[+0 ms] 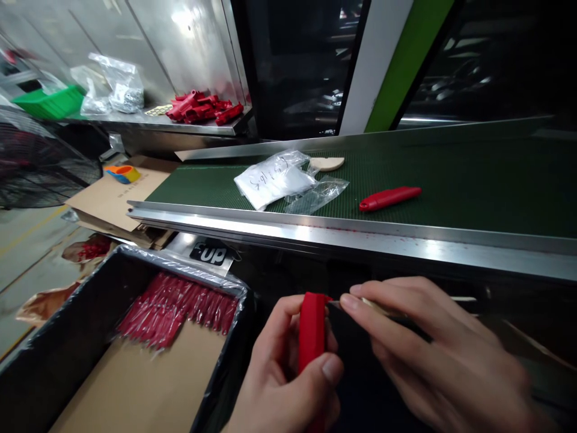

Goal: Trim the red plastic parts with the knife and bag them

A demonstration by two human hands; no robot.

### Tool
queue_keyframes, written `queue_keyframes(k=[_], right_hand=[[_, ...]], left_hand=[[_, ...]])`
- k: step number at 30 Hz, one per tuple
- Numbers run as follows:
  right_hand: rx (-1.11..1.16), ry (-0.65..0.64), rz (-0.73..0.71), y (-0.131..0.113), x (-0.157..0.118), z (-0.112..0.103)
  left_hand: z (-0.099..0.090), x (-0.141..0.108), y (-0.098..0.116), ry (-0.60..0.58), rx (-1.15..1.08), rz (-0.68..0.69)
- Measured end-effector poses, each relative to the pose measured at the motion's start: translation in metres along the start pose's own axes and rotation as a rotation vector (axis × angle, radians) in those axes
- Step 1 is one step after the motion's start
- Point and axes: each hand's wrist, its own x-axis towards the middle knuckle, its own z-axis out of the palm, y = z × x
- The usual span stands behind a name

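My left hand (283,373) grips a red plastic handle (312,329) upright, thumb across its front. My right hand (433,349) is closed on a thin pale blade-like tool (376,308), whose tip touches the top edge of the red handle. Both hands are low in the view, just in front of the conveyor's steel rail (342,231). Another red handle (390,197) lies on the green belt (473,180) beyond them.
A black-lined cardboard box (58,355) at my lower left holds a row of red handles (175,308). On the belt lie clear plastic bags (282,178) and a pale wooden piece (327,163). A steel shelf at the back left carries more red parts (202,109), bags and a green bin (49,102).
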Motion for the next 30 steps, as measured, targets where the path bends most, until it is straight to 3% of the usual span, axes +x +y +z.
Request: queue_keyframes(k=[5, 11, 21, 30], right_hand=[[0.039, 0.087, 0.091, 0.005, -0.001, -0.007], [0.115, 0.021, -0.021, -0.008, -0.004, -0.010], [0.146, 0.013, 0.006, -0.014, -0.007, 0.000], [0.119, 0.101, 0.005, -0.015, -0.001, -0.003]], left_hand=[[-0.004, 0.000, -0.005, -0.181, -0.120, 0.019], [-0.009, 0.005, 0.000, -0.266, -0.253, -0.050], [-0.004, -0.001, 0.001, -0.212, -0.289, -0.104], [-0.004, -0.002, -0.003, -0.217, -0.252, -0.102]])
